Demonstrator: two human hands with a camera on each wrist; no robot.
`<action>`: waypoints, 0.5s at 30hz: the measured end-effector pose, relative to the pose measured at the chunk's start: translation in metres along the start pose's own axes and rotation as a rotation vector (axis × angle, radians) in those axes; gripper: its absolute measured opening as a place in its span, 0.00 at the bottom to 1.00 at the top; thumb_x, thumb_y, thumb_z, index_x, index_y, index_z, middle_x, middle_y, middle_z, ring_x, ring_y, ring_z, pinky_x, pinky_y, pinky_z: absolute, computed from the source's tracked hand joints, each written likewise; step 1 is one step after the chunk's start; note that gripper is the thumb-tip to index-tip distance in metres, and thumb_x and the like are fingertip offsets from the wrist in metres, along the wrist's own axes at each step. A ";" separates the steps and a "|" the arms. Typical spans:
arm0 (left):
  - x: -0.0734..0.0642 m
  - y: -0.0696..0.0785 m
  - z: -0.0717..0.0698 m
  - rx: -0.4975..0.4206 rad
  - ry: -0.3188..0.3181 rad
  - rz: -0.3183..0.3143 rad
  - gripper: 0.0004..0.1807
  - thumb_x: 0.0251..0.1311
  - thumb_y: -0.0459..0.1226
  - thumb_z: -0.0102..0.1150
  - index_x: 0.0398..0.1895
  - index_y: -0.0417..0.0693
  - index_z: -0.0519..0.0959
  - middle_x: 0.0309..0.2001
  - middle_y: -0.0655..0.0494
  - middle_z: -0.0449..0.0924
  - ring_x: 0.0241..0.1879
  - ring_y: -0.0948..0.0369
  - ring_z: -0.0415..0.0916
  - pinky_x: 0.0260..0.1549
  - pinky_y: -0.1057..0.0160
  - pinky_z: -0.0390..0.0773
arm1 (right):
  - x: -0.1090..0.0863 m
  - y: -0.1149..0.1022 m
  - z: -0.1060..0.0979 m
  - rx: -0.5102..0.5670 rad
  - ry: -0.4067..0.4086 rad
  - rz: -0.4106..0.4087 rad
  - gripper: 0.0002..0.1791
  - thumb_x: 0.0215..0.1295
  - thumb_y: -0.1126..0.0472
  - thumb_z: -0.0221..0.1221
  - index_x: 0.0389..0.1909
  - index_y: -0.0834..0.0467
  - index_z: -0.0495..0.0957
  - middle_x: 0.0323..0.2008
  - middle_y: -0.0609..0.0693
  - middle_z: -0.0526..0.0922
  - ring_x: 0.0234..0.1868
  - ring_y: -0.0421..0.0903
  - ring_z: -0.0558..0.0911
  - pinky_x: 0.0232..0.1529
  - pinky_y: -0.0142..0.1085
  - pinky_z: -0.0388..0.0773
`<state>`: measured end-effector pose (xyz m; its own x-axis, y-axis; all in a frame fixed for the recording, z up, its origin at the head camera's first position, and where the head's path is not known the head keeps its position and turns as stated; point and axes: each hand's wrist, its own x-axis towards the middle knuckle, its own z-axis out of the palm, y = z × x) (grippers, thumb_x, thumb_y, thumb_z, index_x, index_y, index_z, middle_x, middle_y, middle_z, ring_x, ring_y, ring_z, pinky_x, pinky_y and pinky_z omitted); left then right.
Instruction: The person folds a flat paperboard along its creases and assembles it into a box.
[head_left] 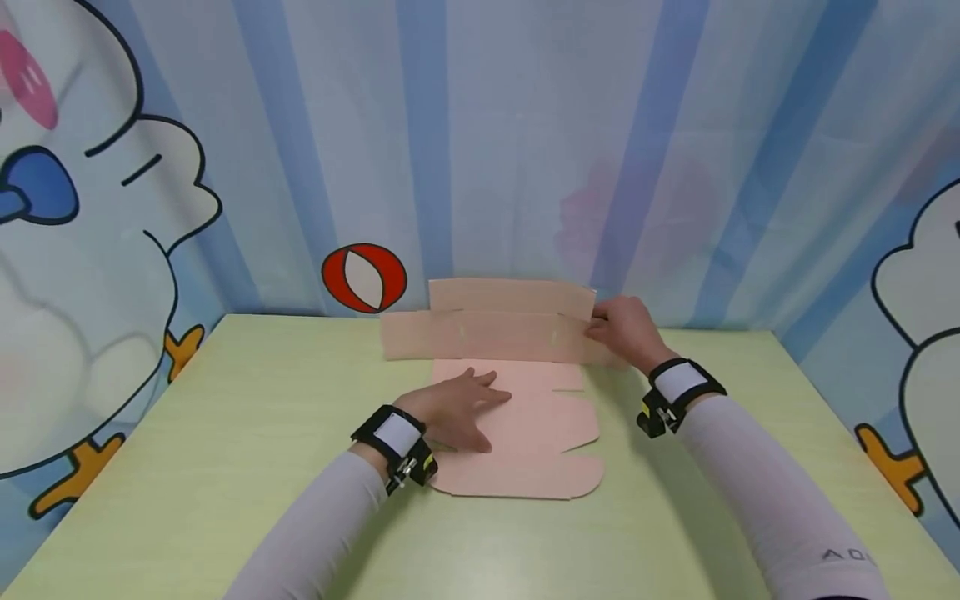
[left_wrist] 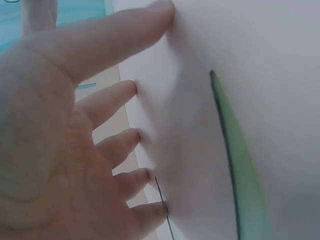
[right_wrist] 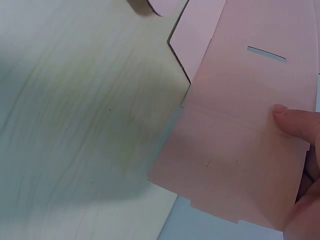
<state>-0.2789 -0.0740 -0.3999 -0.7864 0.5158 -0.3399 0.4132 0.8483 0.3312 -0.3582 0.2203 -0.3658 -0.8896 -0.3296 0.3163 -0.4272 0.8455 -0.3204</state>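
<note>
A flat pink cardboard box blank (head_left: 517, 425), with slits and rounded flaps, lies on the table. Its far panel (head_left: 510, 335) is folded up and stands behind the flat part. My left hand (head_left: 457, 408) presses on the flat part with spread fingers, and the left wrist view shows its fingertips (left_wrist: 131, 89) touching the card beside a slit. At the raised panel's right end, my right hand (head_left: 628, 332) pinches the card. In the right wrist view the thumb (right_wrist: 295, 122) lies on the near face and the other fingers are mostly hidden behind the panel.
The pale green table (head_left: 262, 433) ends at a blue striped backdrop (head_left: 502, 150) right behind the raised panel. Cartoon figures (head_left: 82, 333) and a red-and-white ball (head_left: 364, 278) are printed on it. A camera is strapped to each wrist.
</note>
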 end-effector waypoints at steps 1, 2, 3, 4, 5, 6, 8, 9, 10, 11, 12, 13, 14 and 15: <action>0.001 0.000 0.000 0.003 0.001 0.003 0.43 0.54 0.50 0.70 0.74 0.73 0.61 0.81 0.62 0.43 0.81 0.51 0.35 0.75 0.38 0.50 | 0.000 0.000 -0.001 -0.012 0.003 -0.001 0.13 0.59 0.63 0.66 0.17 0.58 0.78 0.18 0.52 0.81 0.22 0.47 0.76 0.29 0.36 0.69; 0.002 0.001 0.001 0.003 0.003 0.006 0.43 0.54 0.50 0.69 0.74 0.73 0.61 0.81 0.61 0.43 0.81 0.51 0.35 0.75 0.38 0.50 | 0.000 0.000 -0.002 -0.024 0.004 -0.003 0.12 0.59 0.63 0.66 0.18 0.58 0.79 0.19 0.52 0.81 0.22 0.48 0.77 0.30 0.37 0.70; 0.003 0.001 0.001 0.007 0.007 0.011 0.43 0.54 0.50 0.69 0.74 0.72 0.61 0.81 0.61 0.43 0.81 0.51 0.35 0.75 0.38 0.50 | 0.000 0.000 -0.002 -0.033 0.008 -0.004 0.12 0.59 0.63 0.66 0.18 0.59 0.79 0.19 0.53 0.82 0.23 0.48 0.78 0.30 0.37 0.71; 0.003 0.001 0.001 0.008 0.012 0.014 0.43 0.54 0.50 0.69 0.74 0.72 0.61 0.81 0.61 0.43 0.81 0.51 0.35 0.75 0.39 0.51 | 0.000 0.000 -0.003 -0.041 0.012 -0.005 0.12 0.59 0.63 0.66 0.18 0.59 0.79 0.20 0.53 0.82 0.23 0.49 0.79 0.30 0.37 0.71; 0.003 0.001 0.001 0.012 0.019 0.019 0.43 0.54 0.50 0.69 0.74 0.71 0.62 0.81 0.60 0.44 0.81 0.50 0.35 0.75 0.39 0.51 | 0.000 0.000 -0.003 -0.047 0.016 -0.001 0.12 0.59 0.63 0.66 0.18 0.58 0.79 0.19 0.53 0.82 0.23 0.49 0.79 0.30 0.37 0.71; 0.003 0.001 0.001 0.020 0.025 0.025 0.42 0.55 0.51 0.68 0.74 0.71 0.62 0.81 0.60 0.44 0.81 0.50 0.36 0.75 0.39 0.51 | 0.001 0.000 -0.002 -0.049 0.020 -0.001 0.12 0.59 0.64 0.67 0.17 0.58 0.79 0.19 0.53 0.82 0.22 0.48 0.79 0.30 0.37 0.71; 0.002 0.000 0.001 0.047 0.039 0.036 0.42 0.55 0.52 0.67 0.74 0.69 0.62 0.80 0.58 0.46 0.81 0.49 0.38 0.75 0.40 0.51 | 0.001 0.000 -0.002 -0.048 0.017 0.006 0.14 0.59 0.64 0.67 0.16 0.58 0.77 0.18 0.53 0.81 0.22 0.47 0.77 0.30 0.35 0.68; 0.001 -0.001 0.002 0.065 0.048 0.042 0.41 0.56 0.52 0.67 0.74 0.68 0.62 0.80 0.58 0.47 0.80 0.49 0.40 0.75 0.42 0.52 | 0.002 0.000 -0.001 -0.048 0.017 0.007 0.15 0.59 0.63 0.67 0.15 0.57 0.76 0.18 0.52 0.81 0.22 0.47 0.77 0.30 0.35 0.68; 0.001 -0.001 0.002 0.083 0.058 0.046 0.41 0.56 0.53 0.66 0.74 0.67 0.62 0.80 0.58 0.49 0.80 0.50 0.42 0.76 0.43 0.53 | 0.002 -0.001 0.000 -0.052 0.016 0.006 0.15 0.59 0.63 0.67 0.15 0.57 0.76 0.18 0.52 0.81 0.22 0.47 0.77 0.30 0.35 0.68; 0.000 -0.001 0.003 0.100 0.072 0.052 0.40 0.57 0.53 0.66 0.74 0.66 0.63 0.79 0.58 0.52 0.80 0.50 0.46 0.76 0.45 0.54 | 0.002 -0.001 0.000 -0.054 0.014 0.005 0.14 0.59 0.63 0.67 0.16 0.57 0.77 0.19 0.52 0.82 0.23 0.47 0.78 0.30 0.35 0.69; 0.000 -0.001 0.002 0.113 0.088 0.058 0.40 0.57 0.53 0.66 0.74 0.65 0.63 0.78 0.58 0.55 0.79 0.51 0.49 0.75 0.46 0.56 | 0.001 -0.001 0.001 -0.057 0.010 0.003 0.13 0.59 0.63 0.67 0.16 0.58 0.78 0.20 0.52 0.83 0.23 0.48 0.79 0.30 0.35 0.70; 0.000 0.000 0.001 0.124 0.119 0.073 0.39 0.57 0.53 0.66 0.73 0.63 0.65 0.76 0.58 0.60 0.77 0.53 0.54 0.75 0.48 0.58 | 0.001 0.000 0.001 -0.058 0.004 0.007 0.13 0.60 0.62 0.67 0.17 0.58 0.79 0.21 0.53 0.84 0.24 0.48 0.80 0.31 0.36 0.72; 0.001 0.001 -0.001 0.127 0.157 0.092 0.38 0.57 0.53 0.67 0.72 0.61 0.67 0.74 0.58 0.64 0.75 0.54 0.59 0.73 0.50 0.61 | 0.001 0.000 0.001 -0.058 0.003 0.011 0.11 0.60 0.62 0.67 0.18 0.58 0.81 0.22 0.53 0.85 0.26 0.49 0.82 0.31 0.37 0.74; 0.002 0.003 -0.005 0.127 0.205 0.115 0.36 0.57 0.52 0.67 0.70 0.59 0.69 0.71 0.57 0.68 0.73 0.55 0.63 0.72 0.52 0.65 | 0.000 0.000 0.002 -0.059 0.000 0.017 0.10 0.60 0.62 0.66 0.20 0.58 0.82 0.23 0.53 0.86 0.27 0.50 0.83 0.32 0.38 0.75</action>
<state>-0.2814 -0.0709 -0.3956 -0.8020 0.5858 -0.1168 0.5496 0.8003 0.2395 -0.3590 0.2198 -0.3674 -0.8965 -0.3154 0.3113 -0.4021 0.8742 -0.2721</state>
